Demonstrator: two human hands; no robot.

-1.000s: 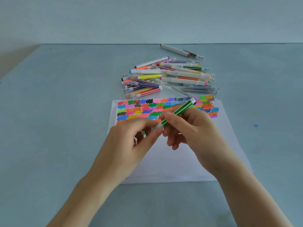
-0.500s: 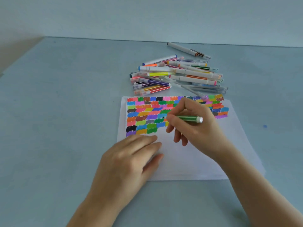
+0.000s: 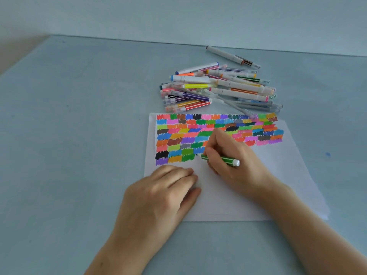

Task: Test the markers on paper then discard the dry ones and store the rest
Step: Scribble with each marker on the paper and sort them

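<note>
A white sheet of paper (image 3: pixel 248 195) lies on the blue table, its upper half filled with several rows of coloured scribble patches. My right hand (image 3: pixel 230 157) grips a green striped marker (image 3: pixel 228 160), whose tip touches the paper just right of the lowest green patch. My left hand (image 3: pixel 164 195) rests flat on the paper's lower left corner; whether it hides the cap under the palm I cannot tell. A pile of several markers (image 3: pixel 216 88) lies beyond the paper's top edge.
One grey marker (image 3: pixel 232 56) lies apart behind the pile, near the table's far edge. A small blue ink spot (image 3: pixel 328 154) marks the table right of the paper. The wall rises directly behind the table.
My hands pulled apart from the green marker after holding it together. The left hand went down flat onto the paper, and the right hand lowered the marker tip to the sheet.
</note>
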